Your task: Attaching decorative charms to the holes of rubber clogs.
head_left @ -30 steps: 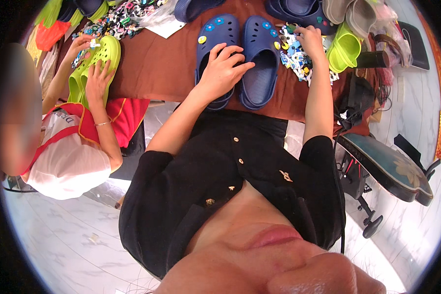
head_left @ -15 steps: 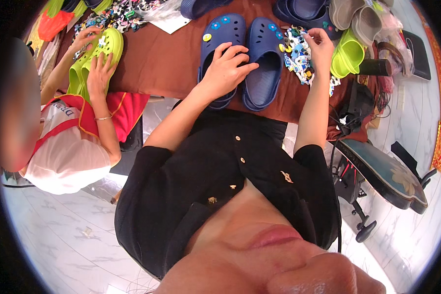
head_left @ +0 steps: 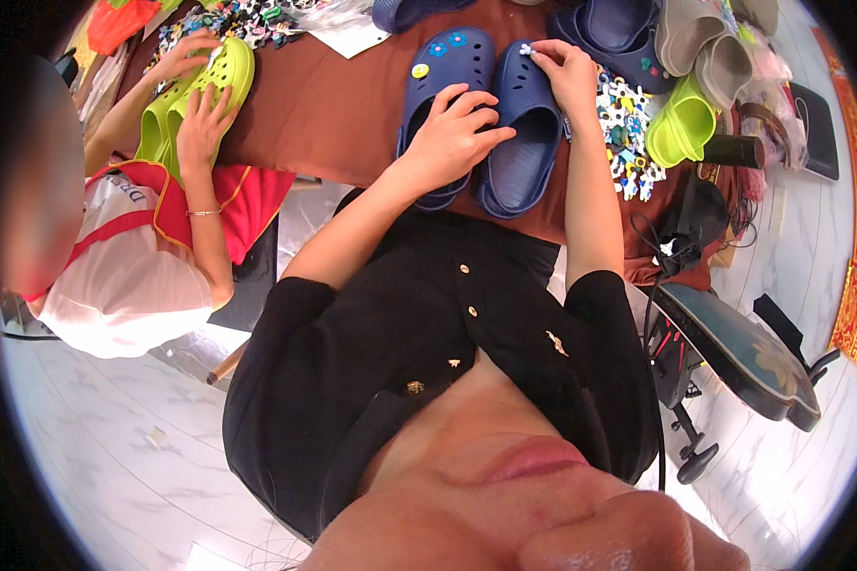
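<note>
Two navy blue clogs stand side by side before me, toes pointing away. On the left clog (head_left: 465, 68) are blue flower charms and a round yellow charm (head_left: 420, 70). My left hand (head_left: 449, 143) lies across the inner edges of both clogs, fingers apart and slightly bent, with nothing visible in it. At the toe of the right clog (head_left: 522, 95), my right hand (head_left: 571, 84) pinches a small white charm (head_left: 527, 49) between thumb and finger. That hand covers the toe's outer side, hiding the blue flowers there.
Loose charms (head_left: 638, 143) are heaped right of the clogs. Lime clogs (head_left: 681, 124), grey clogs (head_left: 690, 38) and more navy clogs (head_left: 624, 57) stand beyond. At left, a co-worker's hands (head_left: 205, 124) are on lime clogs (head_left: 229, 81). A padded chair (head_left: 743, 352) is at right.
My right hand has moved left from the charm heap to the right clog's toe, and a white charm now shows in its fingers. My left hand stays on the clogs.
</note>
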### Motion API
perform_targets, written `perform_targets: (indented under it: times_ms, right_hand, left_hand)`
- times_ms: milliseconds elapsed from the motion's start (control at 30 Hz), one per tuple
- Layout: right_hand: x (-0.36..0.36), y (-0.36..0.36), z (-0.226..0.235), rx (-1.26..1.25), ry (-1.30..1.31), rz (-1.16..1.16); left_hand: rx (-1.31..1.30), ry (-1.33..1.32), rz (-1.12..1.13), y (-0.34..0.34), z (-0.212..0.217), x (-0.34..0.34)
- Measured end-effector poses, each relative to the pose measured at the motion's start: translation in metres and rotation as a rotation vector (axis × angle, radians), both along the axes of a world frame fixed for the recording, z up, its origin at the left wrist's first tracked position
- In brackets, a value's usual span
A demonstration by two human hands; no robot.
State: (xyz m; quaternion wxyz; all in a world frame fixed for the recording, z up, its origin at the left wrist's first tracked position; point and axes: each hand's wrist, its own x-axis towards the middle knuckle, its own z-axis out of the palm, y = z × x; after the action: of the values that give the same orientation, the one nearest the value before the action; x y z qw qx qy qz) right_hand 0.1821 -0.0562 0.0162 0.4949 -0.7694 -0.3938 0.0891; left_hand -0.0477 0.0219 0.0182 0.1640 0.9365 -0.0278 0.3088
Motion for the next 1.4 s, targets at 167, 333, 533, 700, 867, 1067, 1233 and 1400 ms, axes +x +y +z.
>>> perform_targets:
  times_ms: [167,333,533,700,867,1067,1233,1400]
  right_hand:
    - [0.000,0.003,0.006,-0.149,-0.289,-0.038]
    - [0.002,0.002,0.002,-0.109,-0.515,0.016]
    - [-0.001,-0.001,0.004,-0.107,-0.672,0.058]
    - [-0.007,-0.008,0.012,-0.188,-0.750,0.101]
    - [-0.009,-0.011,0.018,-0.227,-0.770,0.093]
    - [0.002,-0.011,0.010,-0.233,-0.689,0.111]
    - [0.002,-0.008,0.009,-0.268,-0.675,0.108]
    - [0.004,-0.013,0.005,-0.232,-0.687,0.094]
  left_hand:
    - [-0.014,0.001,-0.007,0.001,-0.001,-0.002]
    - [-0.001,0.020,-0.005,0.002,0.002,-0.002]
    - [-0.017,0.005,-0.014,0.001,0.000,-0.001]
    - [-0.020,0.007,-0.013,0.002,-0.001,-0.001]
    - [-0.005,0.031,-0.008,0.002,0.001,-0.002]
    - [-0.006,0.017,-0.014,0.002,0.000,0.000]
    - [0.000,0.022,0.003,0.002,-0.001,0.001]
    - [0.007,0.031,-0.008,0.001,0.002,0.002]
